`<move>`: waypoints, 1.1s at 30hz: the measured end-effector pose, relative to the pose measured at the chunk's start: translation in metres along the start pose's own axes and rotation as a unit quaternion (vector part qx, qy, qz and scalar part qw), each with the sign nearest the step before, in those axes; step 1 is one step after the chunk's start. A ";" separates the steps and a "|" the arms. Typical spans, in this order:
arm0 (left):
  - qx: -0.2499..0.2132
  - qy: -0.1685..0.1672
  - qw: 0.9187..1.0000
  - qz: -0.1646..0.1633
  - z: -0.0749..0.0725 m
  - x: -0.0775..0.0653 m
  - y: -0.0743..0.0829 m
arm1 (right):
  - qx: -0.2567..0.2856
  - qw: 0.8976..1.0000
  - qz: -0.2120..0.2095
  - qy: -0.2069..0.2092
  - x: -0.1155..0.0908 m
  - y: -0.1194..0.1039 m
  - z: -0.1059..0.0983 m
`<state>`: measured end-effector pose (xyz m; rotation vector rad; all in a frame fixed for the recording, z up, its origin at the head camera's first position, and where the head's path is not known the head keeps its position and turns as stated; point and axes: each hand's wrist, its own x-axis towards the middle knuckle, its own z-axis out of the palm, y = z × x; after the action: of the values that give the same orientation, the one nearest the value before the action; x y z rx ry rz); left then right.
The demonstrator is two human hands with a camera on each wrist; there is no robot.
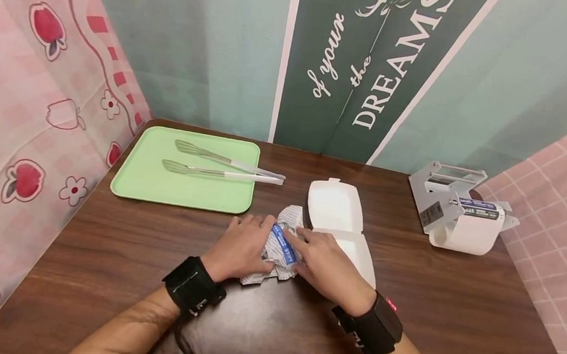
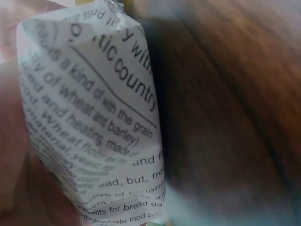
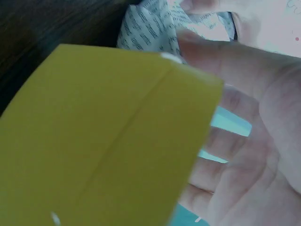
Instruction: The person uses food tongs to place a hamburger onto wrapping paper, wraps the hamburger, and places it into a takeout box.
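Between my two hands, on the wooden table, lies a paper-wrapped package in crumpled white paper printed with black text. A blue sticker with white lettering runs across its top. My left hand grips the package from the left, fingers over the far side and thumb at the near side. From the right, my right hand holds it, its fingertips at the sticker's edge. The left wrist view shows the printed wrapper close up against the palm. What is inside the wrapper is hidden.
A white hinged takeout box lies open beside my right hand, partly covered by it. A yellow folded panel fills much of the right wrist view. Two slotted tongs rest on a green tray. A label dispenser with a roll stands right.
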<state>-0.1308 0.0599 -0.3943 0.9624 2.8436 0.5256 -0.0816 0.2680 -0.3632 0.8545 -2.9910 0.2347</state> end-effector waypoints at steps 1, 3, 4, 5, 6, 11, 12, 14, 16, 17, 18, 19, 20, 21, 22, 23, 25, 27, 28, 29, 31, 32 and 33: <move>0.002 0.003 1.000 0.002 -0.001 0.000 0.000 | 0.004 1.000 -0.004 0.002 0.000 0.000 -0.001; 0.005 0.009 1.000 0.004 -0.003 0.001 0.001 | 0.009 1.000 -0.011 0.007 0.000 -0.001 -0.002; 0.008 0.011 1.000 0.005 -0.005 0.000 0.001 | 0.011 1.000 -0.014 0.007 -0.001 -0.002 -0.003; 0.012 0.013 1.000 0.007 -0.007 0.000 0.002 | 0.012 1.000 -0.016 0.007 -0.001 -0.002 -0.005; 0.015 0.015 1.000 0.010 -0.009 -0.001 0.003 | 0.012 1.000 -0.016 0.007 -0.002 -0.003 -0.007; 0.012 0.022 1.000 0.019 -0.018 -0.001 0.014 | 0.031 0.999 -0.012 0.034 -0.011 -0.002 -0.019; 0.006 0.022 1.000 0.020 -0.020 0.000 0.017 | 0.035 0.998 -0.011 0.042 -0.014 -0.001 -0.022; -0.004 0.022 0.999 0.026 -0.022 0.002 0.025 | 0.044 0.997 -0.007 0.055 -0.021 0.003 -0.028; -0.008 0.021 0.999 0.031 -0.025 0.006 0.034 | 0.049 0.997 0.001 0.060 -0.028 0.006 -0.033; -0.008 0.020 0.999 0.033 -0.025 0.007 0.038 | 0.051 0.997 0.007 0.060 -0.031 0.008 -0.036; -0.008 0.020 0.999 0.036 -0.026 0.009 0.042 | 0.054 0.997 0.012 0.060 -0.034 0.010 -0.039; -0.008 0.022 0.999 0.038 -0.026 0.012 0.045 | 0.056 0.997 0.017 0.058 -0.037 0.013 -0.042; -0.009 0.021 0.999 0.038 -0.026 0.015 0.049 | 0.058 0.996 0.023 0.057 -0.039 0.015 -0.045; -0.009 0.020 0.999 0.039 -0.026 0.018 0.052 | 0.059 0.996 0.031 0.056 -0.042 0.018 -0.047; -0.010 0.019 0.999 0.041 -0.026 0.022 0.056 | 0.059 0.996 0.036 0.056 -0.045 0.021 -0.049; -0.011 0.016 0.999 0.043 -0.025 0.025 0.060 | 0.060 0.996 0.039 0.056 -0.048 0.023 -0.052; -0.010 0.010 0.999 0.047 -0.024 0.031 0.067 | 0.060 0.996 0.046 0.057 -0.054 0.029 -0.055; -0.007 0.002 0.999 0.053 -0.023 0.036 0.075 | 0.058 0.995 0.052 0.059 -0.061 0.034 -0.057; -0.006 -0.001 0.998 0.056 -0.022 0.039 0.078 | 0.057 0.995 0.053 0.062 -0.064 0.037 -0.058; -0.003 -0.003 0.998 0.058 -0.020 0.041 0.081 | 0.057 0.995 0.053 0.064 -0.067 0.039 -0.058; 0.000 -0.008 0.998 0.062 -0.017 0.046 0.087 | 0.056 0.995 0.053 0.070 -0.073 0.044 -0.057; 0.001 -0.009 0.998 0.064 -0.015 0.047 0.090 | 0.056 0.994 0.053 0.072 -0.076 0.046 -0.056; 0.003 -0.010 0.998 0.067 -0.013 0.049 0.092 | 0.057 0.994 0.052 0.074 -0.078 0.049 -0.055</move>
<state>-0.1197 0.1540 -0.3485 1.1583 2.7788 0.5162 -0.0416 0.3580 -0.3206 0.6567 -2.9084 0.4534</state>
